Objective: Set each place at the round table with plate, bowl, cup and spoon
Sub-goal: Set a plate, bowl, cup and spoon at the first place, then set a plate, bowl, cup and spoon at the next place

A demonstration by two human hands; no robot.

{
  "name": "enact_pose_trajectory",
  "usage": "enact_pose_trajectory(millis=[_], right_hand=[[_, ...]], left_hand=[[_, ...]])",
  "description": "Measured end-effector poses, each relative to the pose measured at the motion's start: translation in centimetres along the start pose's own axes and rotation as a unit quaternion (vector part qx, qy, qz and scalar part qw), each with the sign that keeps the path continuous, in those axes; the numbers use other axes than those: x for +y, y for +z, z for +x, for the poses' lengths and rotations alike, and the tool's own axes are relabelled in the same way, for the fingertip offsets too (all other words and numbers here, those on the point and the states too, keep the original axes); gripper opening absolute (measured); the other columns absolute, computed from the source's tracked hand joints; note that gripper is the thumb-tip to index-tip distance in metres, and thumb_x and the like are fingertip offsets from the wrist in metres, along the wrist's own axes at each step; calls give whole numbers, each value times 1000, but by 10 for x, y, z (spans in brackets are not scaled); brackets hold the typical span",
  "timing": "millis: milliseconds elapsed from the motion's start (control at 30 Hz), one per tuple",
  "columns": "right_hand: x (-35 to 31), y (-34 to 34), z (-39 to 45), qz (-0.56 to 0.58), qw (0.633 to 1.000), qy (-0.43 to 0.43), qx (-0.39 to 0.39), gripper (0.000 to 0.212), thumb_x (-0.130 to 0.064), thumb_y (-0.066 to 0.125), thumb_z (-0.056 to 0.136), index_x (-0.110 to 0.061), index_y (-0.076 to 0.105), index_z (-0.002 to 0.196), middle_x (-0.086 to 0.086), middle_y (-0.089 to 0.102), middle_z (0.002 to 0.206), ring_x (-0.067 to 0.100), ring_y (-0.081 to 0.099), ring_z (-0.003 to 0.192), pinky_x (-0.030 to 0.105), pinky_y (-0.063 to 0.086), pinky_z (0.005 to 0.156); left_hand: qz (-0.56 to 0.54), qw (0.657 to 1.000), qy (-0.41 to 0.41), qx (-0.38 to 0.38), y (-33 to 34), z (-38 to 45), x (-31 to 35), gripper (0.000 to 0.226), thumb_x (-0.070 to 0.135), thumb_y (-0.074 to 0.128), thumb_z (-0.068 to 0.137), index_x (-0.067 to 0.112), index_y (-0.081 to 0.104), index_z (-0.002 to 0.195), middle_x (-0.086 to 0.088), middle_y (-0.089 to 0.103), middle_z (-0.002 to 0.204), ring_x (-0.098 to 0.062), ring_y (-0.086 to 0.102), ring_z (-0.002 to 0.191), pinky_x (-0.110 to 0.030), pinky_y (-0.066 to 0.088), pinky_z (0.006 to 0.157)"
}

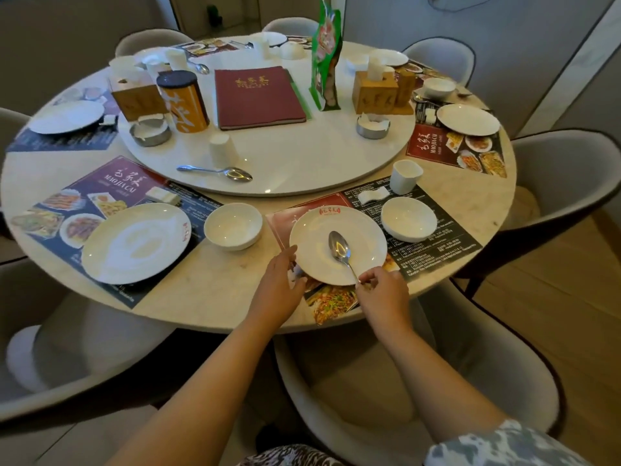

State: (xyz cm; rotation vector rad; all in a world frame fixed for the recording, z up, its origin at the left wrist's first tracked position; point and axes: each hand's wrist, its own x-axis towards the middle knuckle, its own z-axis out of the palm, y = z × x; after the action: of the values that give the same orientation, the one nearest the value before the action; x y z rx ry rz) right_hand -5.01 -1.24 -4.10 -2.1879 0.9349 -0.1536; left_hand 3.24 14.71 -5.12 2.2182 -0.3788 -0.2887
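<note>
At the near place a white plate (364, 232) lies on a printed placemat (433, 260). My left hand (280, 285) holds the plate's left rim. My right hand (381, 295) pinches the handle of a metal spoon (339, 247) whose bowl rests on the plate. A white bowl (408, 218) and a white cup (405, 176) stand to the plate's right. The left place has a plate (134, 242) with a bowl (233, 225) beside it. On the turntable (302, 163) lie a second spoon (218, 172) and an upturned cup (222, 150).
The turntable carries a red menu (257, 95), an orange canister (183, 100), wooden boxes (374, 92), two ashtrays (373, 124) and a green packet (324, 55). Other places hold plates (468, 119) and bowls (437, 87). Grey chairs (564, 183) ring the table.
</note>
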Motion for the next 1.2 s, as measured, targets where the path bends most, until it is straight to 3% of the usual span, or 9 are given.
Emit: enact_pose_trajectory(millis=[133, 300, 433, 633, 767, 833, 1033, 1133, 1200], right_hand=[[-26, 12, -14, -15, 996, -83, -24, 11, -20, 67, 87, -24, 63, 96, 0, 49, 107, 13, 53, 94, 18, 43, 71], [-71, 46, -25, 56, 984, -140, -99, 3, -17, 66, 87, -20, 68, 88, 0, 61, 98, 7, 57, 83, 10, 36, 60], [-111, 82, -33, 66, 975, -159, -137, 6, -19, 67, 85, -17, 72, 89, -3, 66, 92, 11, 60, 86, 23, 48, 73], [-172, 148, -43, 110, 972, -112, -175, 13, -17, 63, 89, -17, 75, 95, -7, 69, 90, 6, 58, 83, 20, 41, 70], [-208, 203, -46, 149, 974, -35, -165, 12, -19, 61, 87, -25, 68, 95, -1, 70, 93, 18, 66, 90, 37, 55, 85], [-223, 227, -46, 157, 974, 13, -163, 16, -20, 61, 84, -25, 59, 99, 4, 69, 96, 23, 68, 89, 45, 57, 83], [-250, 262, -51, 183, 972, 106, -99, 35, -4, 54, 87, -18, 43, 117, 7, 57, 111, 30, 69, 76, 27, 51, 42], [-254, 268, -54, 195, 969, 127, -85, 39, 5, 45, 86, -14, 46, 120, 4, 53, 107, 28, 68, 61, 32, 56, 47], [-256, 271, -55, 211, 965, 141, -73, 39, 8, 43, 85, -15, 48, 118, 3, 52, 108, 27, 67, 66, 36, 59, 53]], left_hand=[[-22, 998, -15, 57, -25, -8, -3, 45, 17, 58, 93, 22, 48, 136, 5, 63, 119, -5, 57, 104, -16, 41, 81], [-48, 991, -41, 119, -66, -13, -27, 29, 13, 55, 92, 23, 61, 119, 8, 66, 106, -3, 60, 93, -8, 38, 70], [-54, 984, -57, 160, -108, -12, -55, 28, 10, 55, 91, 25, 64, 113, 11, 65, 103, 1, 58, 88, -9, 39, 70], [-33, 968, -72, 237, -182, 6, -120, 26, 9, 56, 90, 22, 68, 109, -1, 56, 117, -11, 57, 101, -24, 44, 90], [-1, 968, -103, 229, -236, 26, -166, 28, 12, 59, 91, 19, 65, 117, -7, 45, 132, -21, 46, 125, -27, 33, 107], [-2, 966, -124, 225, -258, 36, -186, 32, 11, 61, 90, 20, 61, 122, -8, 40, 141, -23, 40, 133, -36, 35, 112], [-27, 972, -186, 139, -292, 59, -227, 58, 8, 61, 89, 19, 42, 142, -9, 34, 147, -28, 48, 127, -41, 43, 106], [-29, 977, -183, 103, -299, 67, -237, 60, 6, 59, 87, 21, 43, 142, -7, 49, 140, -26, 54, 121, -43, 50, 98], [-36, 980, -175, 92, -301, 68, -241, 60, 4, 57, 86, 23, 47, 141, -5, 54, 137, -24, 56, 118, -43, 51, 97]])
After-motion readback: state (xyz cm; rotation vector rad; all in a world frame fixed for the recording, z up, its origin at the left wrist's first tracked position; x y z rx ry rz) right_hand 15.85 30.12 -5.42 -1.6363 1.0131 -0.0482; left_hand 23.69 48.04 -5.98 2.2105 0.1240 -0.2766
